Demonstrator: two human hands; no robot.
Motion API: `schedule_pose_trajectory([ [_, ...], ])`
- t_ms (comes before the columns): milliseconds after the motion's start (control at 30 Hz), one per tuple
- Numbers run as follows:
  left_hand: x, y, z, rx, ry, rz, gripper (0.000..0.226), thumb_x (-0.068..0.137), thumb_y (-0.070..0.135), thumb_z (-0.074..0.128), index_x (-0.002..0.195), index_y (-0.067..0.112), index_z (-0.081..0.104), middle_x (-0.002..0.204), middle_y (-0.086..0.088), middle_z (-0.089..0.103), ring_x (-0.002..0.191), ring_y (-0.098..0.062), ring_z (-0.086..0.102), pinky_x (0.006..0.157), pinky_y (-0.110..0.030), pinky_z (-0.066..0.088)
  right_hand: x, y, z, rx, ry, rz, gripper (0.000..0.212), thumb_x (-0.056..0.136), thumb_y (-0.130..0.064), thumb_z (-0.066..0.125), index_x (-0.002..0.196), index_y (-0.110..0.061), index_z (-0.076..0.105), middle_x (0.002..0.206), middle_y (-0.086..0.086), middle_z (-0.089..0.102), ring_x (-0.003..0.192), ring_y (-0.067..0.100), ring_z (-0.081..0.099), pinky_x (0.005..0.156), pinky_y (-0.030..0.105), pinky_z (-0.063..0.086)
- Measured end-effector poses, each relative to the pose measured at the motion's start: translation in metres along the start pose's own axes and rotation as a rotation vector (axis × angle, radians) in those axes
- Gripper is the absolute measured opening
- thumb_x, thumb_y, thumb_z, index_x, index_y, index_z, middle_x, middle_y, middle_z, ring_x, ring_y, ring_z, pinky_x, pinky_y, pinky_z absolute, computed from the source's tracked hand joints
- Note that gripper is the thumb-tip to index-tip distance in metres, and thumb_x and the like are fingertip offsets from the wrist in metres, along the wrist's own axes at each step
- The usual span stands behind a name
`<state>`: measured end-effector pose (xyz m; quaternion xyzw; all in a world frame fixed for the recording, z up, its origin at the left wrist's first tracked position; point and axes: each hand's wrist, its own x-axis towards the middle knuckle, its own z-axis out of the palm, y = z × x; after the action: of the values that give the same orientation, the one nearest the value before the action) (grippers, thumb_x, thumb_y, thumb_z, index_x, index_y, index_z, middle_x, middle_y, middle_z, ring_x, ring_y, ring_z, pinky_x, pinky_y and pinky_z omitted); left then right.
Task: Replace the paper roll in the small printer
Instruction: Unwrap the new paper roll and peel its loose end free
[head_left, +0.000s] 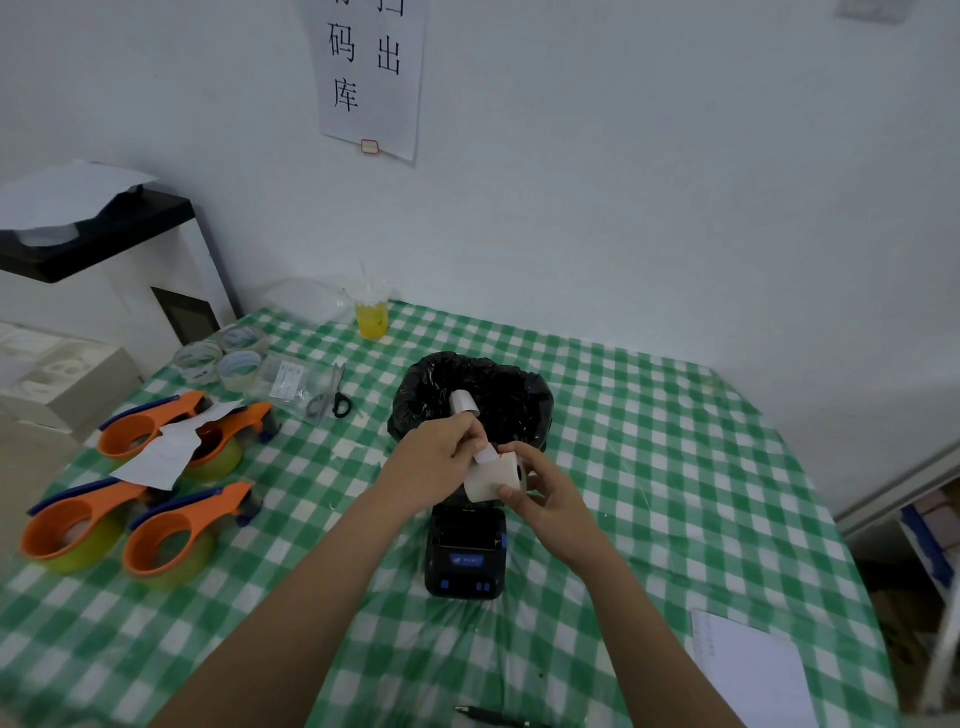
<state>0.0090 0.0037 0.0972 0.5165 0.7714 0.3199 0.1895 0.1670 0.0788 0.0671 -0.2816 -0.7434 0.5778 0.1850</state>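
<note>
The right hand is gripping a fresh paper roll with fingers curled round it, just above the small black printer near the middle of the counter, while the left hand is pinching the roll's loose end between closed fingers. The step seems to be freeing the leading edge. Next, the roll is going to need lowering into the printer's bay, whose lid cannot be judged from here.
</note>
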Motion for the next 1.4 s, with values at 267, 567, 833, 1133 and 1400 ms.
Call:
schedule_pose_trajectory([
  [267, 0.000, 0.001, -0.001, 0.048, -0.025, 0.030, 0.013, 0.094, 0.022, 0.045, 0.092, 0.019, 0.057, 0.078, 0.005, 0.060, 0.069, -0.019, 0.057, 0.066, -0.038, 0.048, 0.000, 0.003, -0.001, -0.032, -0.024, -0.003, 0.035, 0.090, -0.011, 0.059, 0.123, -0.021, 0.052, 0.116, 0.006, 0.058, 0.078, -0.012, 0.056, 0.073, 0.013, 0.052],
  [567, 0.005, -0.004, 0.000, 0.046, -0.018, 0.065, 0.012, 0.094, 0.022, 0.045, 0.091, 0.021, 0.057, 0.073, 0.009, 0.055, 0.058, -0.004, 0.047, 0.059, -0.028, 0.040, -0.001, 0.002, -0.001, 0.026, -0.042, 0.015, 0.037, 0.090, -0.010, 0.059, 0.123, -0.023, 0.052, 0.120, 0.006, 0.057, 0.085, 0.000, 0.055, 0.076, 0.016, 0.052],
  [833, 0.006, -0.002, -0.002, -0.178, -0.042, 0.022, 0.013, 0.094, 0.021, 0.048, 0.088, 0.024, 0.059, 0.079, 0.012, 0.061, 0.074, -0.011, 0.059, 0.070, -0.028, 0.048, -0.001, 0.005, -0.003, 0.111, -0.042, 0.031, 0.037, 0.089, -0.009, 0.060, 0.121, -0.026, 0.053, 0.120, 0.006, 0.058, 0.093, 0.010, 0.057, 0.081, 0.024, 0.054],
  [1133, -0.002, 0.002, -0.005, -0.515, -0.217, -0.121, 0.036, 0.091, 0.029, 0.054, 0.126, 0.021, 0.052, 0.125, -0.001, 0.058, 0.108, -0.017, 0.061, 0.091, -0.033, 0.055, 0.002, 0.001, -0.007, 0.288, 0.020, -0.013, 0.040, 0.089, -0.004, 0.059, 0.124, -0.020, 0.051, 0.119, 0.010, 0.059, 0.107, 0.023, 0.057, 0.090, 0.037, 0.054],
  [1400, -0.003, 0.002, -0.006, -0.511, -0.207, -0.093, 0.051, 0.078, 0.022, 0.073, 0.125, 0.029, 0.053, 0.121, -0.002, 0.063, 0.100, -0.014, 0.066, 0.087, -0.029, 0.055, 0.003, -0.008, -0.009, 0.315, 0.034, -0.014, 0.039, 0.089, -0.005, 0.059, 0.119, -0.028, 0.053, 0.116, 0.002, 0.060, 0.102, 0.016, 0.060, 0.084, 0.028, 0.055],
])
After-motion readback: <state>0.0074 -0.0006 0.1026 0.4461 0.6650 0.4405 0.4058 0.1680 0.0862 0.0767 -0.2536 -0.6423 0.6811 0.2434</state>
